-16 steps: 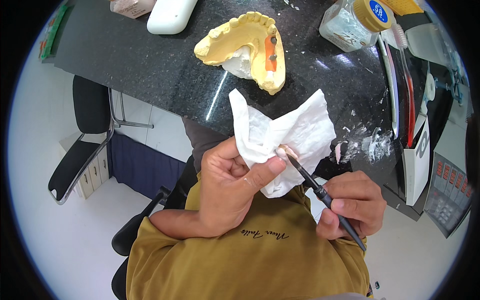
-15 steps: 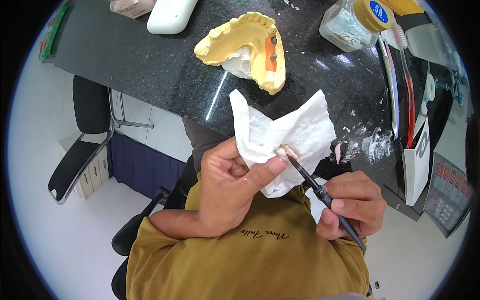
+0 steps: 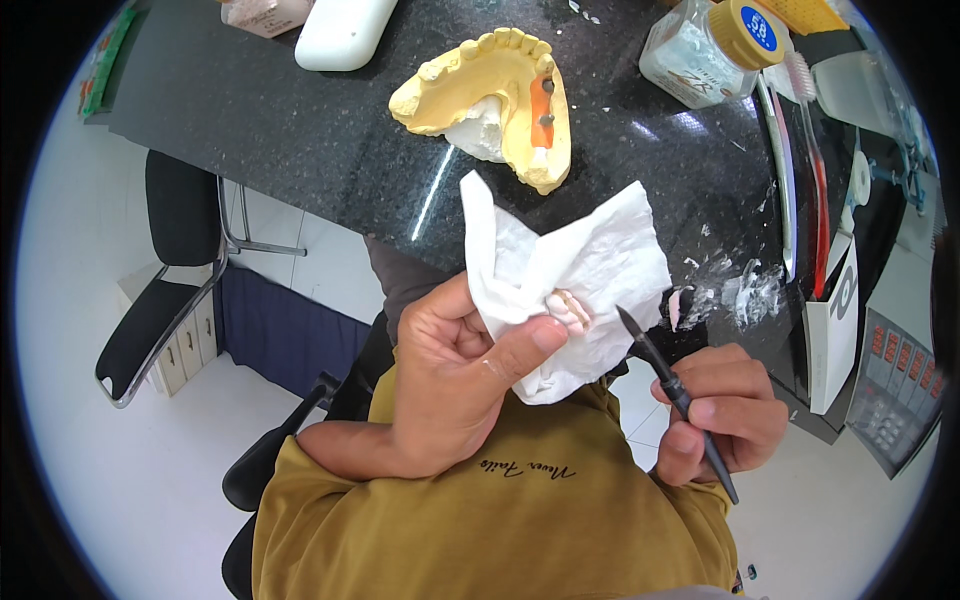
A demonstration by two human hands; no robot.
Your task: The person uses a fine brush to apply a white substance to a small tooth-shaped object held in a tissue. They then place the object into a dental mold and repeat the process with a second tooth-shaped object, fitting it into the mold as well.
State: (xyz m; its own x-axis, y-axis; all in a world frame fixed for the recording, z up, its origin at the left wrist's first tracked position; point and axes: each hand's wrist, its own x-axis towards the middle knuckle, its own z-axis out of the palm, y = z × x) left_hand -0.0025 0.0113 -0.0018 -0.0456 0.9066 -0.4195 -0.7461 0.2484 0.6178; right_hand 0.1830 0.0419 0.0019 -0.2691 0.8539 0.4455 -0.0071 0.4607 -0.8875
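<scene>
My left hand [image 3: 455, 375] is closed on a creased white tissue [image 3: 610, 250]. Beside its thumb tip, against the tissue, sits a small white and pinkish-brown dental bridge [image 3: 568, 312], partly covered by the thumb. Between the fingers and thumb of my right hand [image 3: 725, 415] is a slim black brush [image 3: 690, 405], slanting up to the left. Its dark pointed tip is over the tissue's right part, apart from the dental bridge. Beyond the tissue, a yellow plaster dental model [image 3: 445, 80] with an orange-red section and two dark metal posts rests on the black counter [image 3: 330, 150].
A gold-lidded jar [image 3: 690, 60] stands at the far right. Near it lie a red-handled toothbrush [image 3: 820, 200] and a white box [image 3: 832, 340]. White powder smears [image 3: 750, 290] mark the counter. A white case [image 3: 345, 30] lies at the back; a black chair [image 3: 185, 210] is at left.
My right hand has drawn the brush tip off the dental bridge, moving right and slightly down. More of the bridge shows now. My left hand and the tissue have barely shifted.
</scene>
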